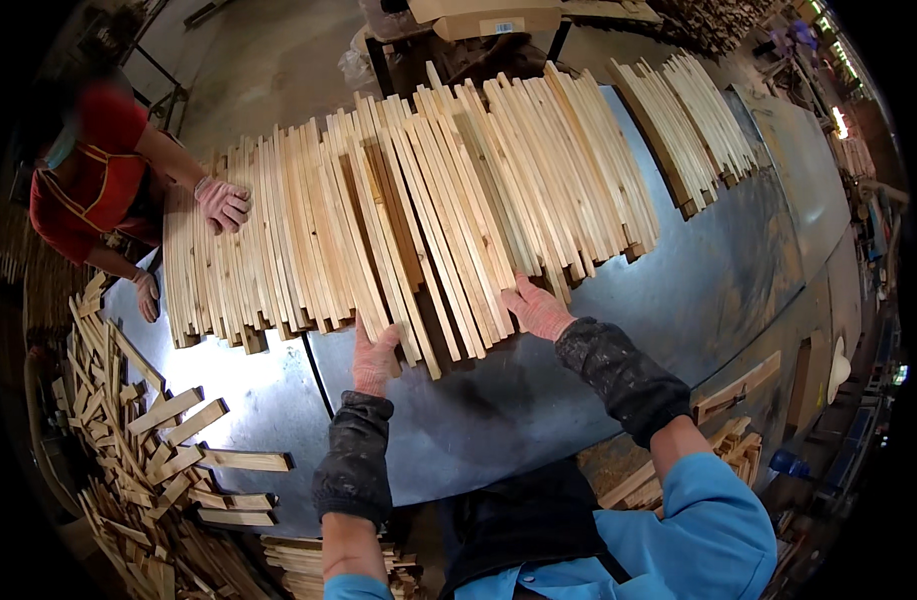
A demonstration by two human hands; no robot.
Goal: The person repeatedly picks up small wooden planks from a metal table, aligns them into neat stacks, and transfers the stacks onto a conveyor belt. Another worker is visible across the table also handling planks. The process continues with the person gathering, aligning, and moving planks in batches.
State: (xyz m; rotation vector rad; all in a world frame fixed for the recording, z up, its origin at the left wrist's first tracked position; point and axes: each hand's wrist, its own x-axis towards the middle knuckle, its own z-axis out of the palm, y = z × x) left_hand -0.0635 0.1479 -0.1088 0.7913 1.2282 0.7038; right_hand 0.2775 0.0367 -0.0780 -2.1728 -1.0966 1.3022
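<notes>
A long row of pale wooden strips [308, 220] lies side by side across the metal table, their near ends uneven. My left hand [375, 358], in a pinkish knit glove, grips strip ends at the row's near edge, with part of its fingers hidden by the wood. My right hand [540, 308], gloved the same way, closes on strip ends farther right. Between my hands several strips jut toward me, with dark gaps among them. Dark sleeve covers wrap both my forearms.
On the left, a co-worker's gloved hand [223, 204] rests on the row. A heap of short wood pieces [168, 450] spills over the table's left side. Another group of strips [693, 130] lies at the far right of the metal table [678, 300]. A cardboard box [483, 18] stands behind.
</notes>
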